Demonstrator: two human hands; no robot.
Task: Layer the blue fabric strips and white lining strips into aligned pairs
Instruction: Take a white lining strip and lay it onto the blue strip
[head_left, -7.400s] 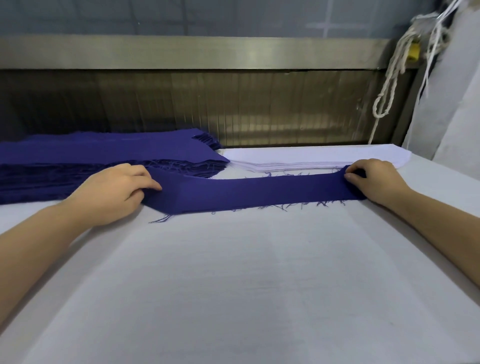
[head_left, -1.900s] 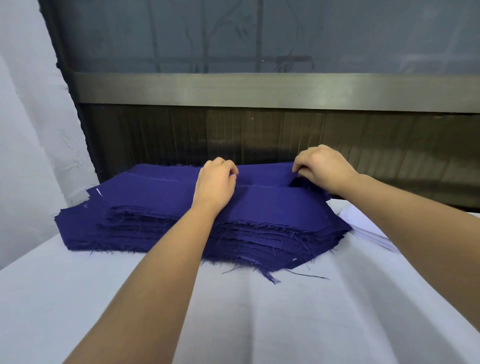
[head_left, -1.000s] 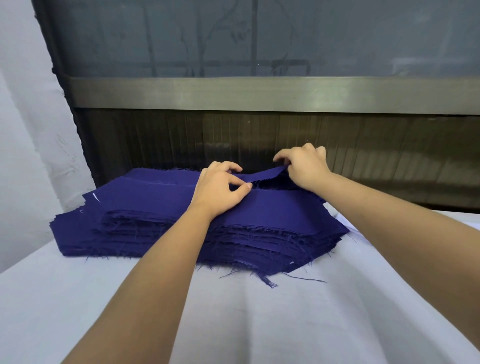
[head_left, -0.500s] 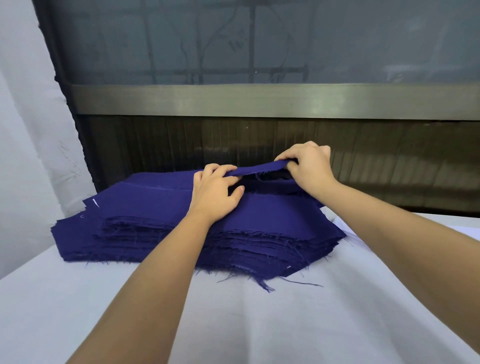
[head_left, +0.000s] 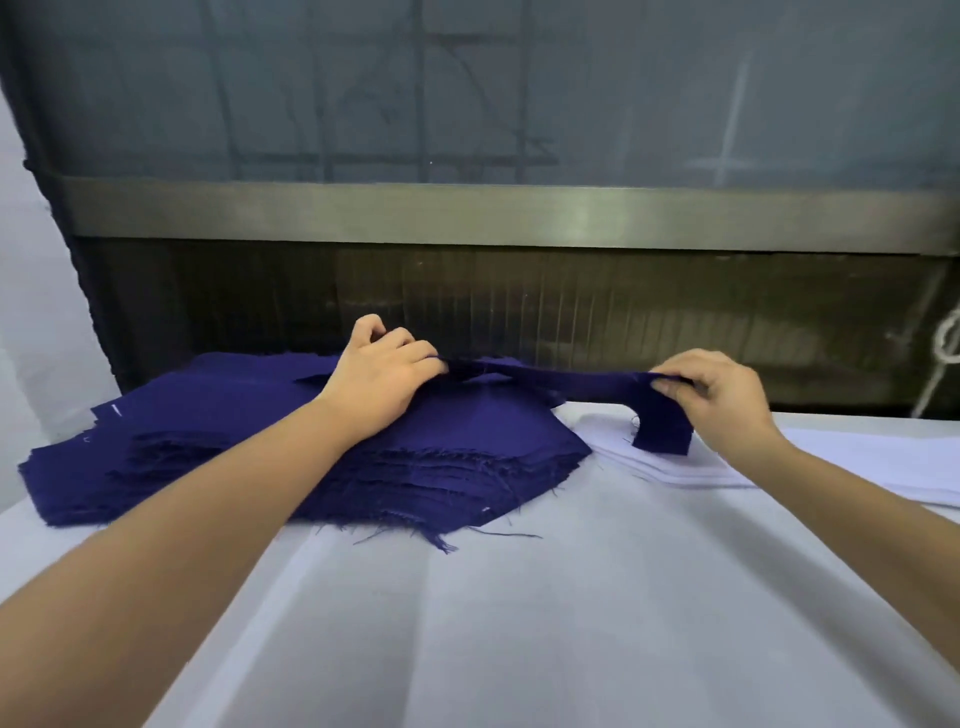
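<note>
**One blue strip coming off the pile, heading for the lining**

I have both hands clamped on the same blue strip (head_left: 571, 375). My left hand (head_left: 382, 382) sits over the blue stack (head_left: 311, 441), its fingertips pinching the strip's near end. I judge it stays there so the layers underneath do not drag along. My right hand (head_left: 727, 400) pinches the other end, with the short tail folded down and hanging just above the white lining strips (head_left: 670, 467). The strip runs taut between the two hands, lifted off the pile, which should keep its frayed edges from catching on the threads below.

Compared with half a second ago, the hands are well apart. Then the right hand was close beside the left, over the back of the stack, only raising the edge. Now it has carried that end out to the right, past the stack's corner. My view has swung right too, so the lining pile on the white table cover (head_left: 519, 623) shows.
</note>
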